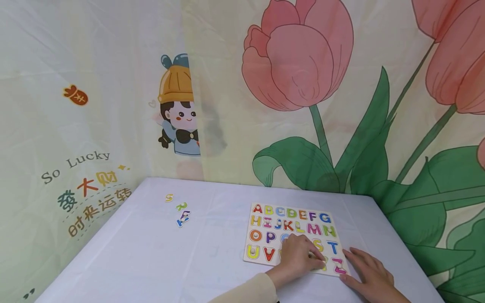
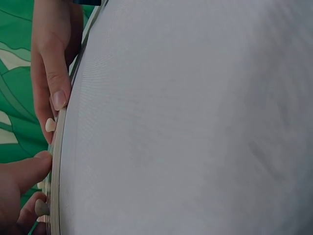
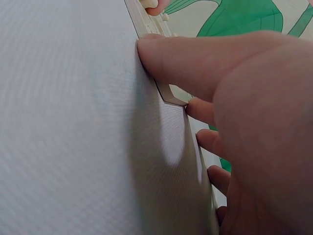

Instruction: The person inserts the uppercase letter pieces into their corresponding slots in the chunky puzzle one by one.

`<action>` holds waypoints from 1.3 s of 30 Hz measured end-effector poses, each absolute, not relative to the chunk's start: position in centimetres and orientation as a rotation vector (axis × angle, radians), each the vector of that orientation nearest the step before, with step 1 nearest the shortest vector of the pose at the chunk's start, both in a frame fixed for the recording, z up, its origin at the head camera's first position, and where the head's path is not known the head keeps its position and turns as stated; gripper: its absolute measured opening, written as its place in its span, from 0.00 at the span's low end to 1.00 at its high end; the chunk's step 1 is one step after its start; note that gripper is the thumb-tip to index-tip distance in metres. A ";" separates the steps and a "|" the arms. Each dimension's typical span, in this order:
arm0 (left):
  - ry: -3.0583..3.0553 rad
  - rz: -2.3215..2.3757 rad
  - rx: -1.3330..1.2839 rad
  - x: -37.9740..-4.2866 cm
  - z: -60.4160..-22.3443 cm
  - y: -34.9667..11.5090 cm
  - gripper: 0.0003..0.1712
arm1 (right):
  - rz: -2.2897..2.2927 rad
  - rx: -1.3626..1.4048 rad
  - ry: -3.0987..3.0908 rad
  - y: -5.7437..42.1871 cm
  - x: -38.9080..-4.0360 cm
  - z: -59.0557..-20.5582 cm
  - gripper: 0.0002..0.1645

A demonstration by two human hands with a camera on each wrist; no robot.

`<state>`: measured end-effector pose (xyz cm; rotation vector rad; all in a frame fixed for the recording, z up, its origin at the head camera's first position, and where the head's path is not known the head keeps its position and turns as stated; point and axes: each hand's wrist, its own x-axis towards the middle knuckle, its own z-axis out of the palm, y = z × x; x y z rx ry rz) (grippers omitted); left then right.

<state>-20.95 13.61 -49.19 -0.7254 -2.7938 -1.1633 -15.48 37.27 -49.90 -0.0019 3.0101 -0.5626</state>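
A white alphabet puzzle board (image 1: 260, 259) with coloured letter pieces lies on the table, right of centre in the head view. My left hand (image 1: 298, 257) reaches across its lower rows, thumb and forefinger pinching a yellow letter piece (image 1: 324, 264) near the bottom right. That hand covers several neighbouring letters. My right hand (image 1: 369, 273) rests at the lower right corner, beside the pink Z (image 1: 339, 266). In the right wrist view its thumb (image 3: 161, 56) presses the board's near edge, while the other fingers spread along the side. Small pale knobs (image 2: 50, 125) stick up from pieces in the left wrist view.
Loose letters lie toward the table's far left: a yellow S (image 1: 169, 198), a green R (image 1: 182, 206), a purple letter (image 1: 185, 215) and a blue letter (image 1: 180, 222), the last two close together. A printed curtain (image 1: 227, 126) hangs behind the white-covered table (image 1: 151, 261).
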 end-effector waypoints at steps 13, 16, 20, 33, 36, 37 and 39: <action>-2.809 -1.168 -1.013 -22.2 -48.9 11.7 0.08 | -0.577 0.012 3.001 37.3 -15.3 -50.4 0.56; -2.799 -1.256 -1.069 -22.9 -48.4 9.7 0.11 | -0.586 0.011 3.000 37.2 -15.3 -50.5 0.56; -2.756 -1.320 -1.043 -23.9 -46.7 6.0 0.10 | -0.565 0.002 3.011 37.1 -15.4 -50.3 0.56; -2.634 -1.201 -0.459 -27.7 -46.0 -11.9 0.09 | -0.582 0.001 3.014 37.3 -15.5 -50.4 0.56; -2.621 -1.156 -0.271 -27.9 -46.4 -16.5 0.09 | -0.584 -0.001 3.017 37.3 -15.5 -50.4 0.56; -2.629 -1.137 -0.214 -27.9 -46.6 -17.9 0.10 | -0.584 -0.004 3.020 37.3 -15.5 -50.4 0.56; -2.647 -1.101 -0.116 -27.9 -46.8 -20.3 0.11 | -0.591 -0.001 3.027 37.4 -15.5 -50.4 0.56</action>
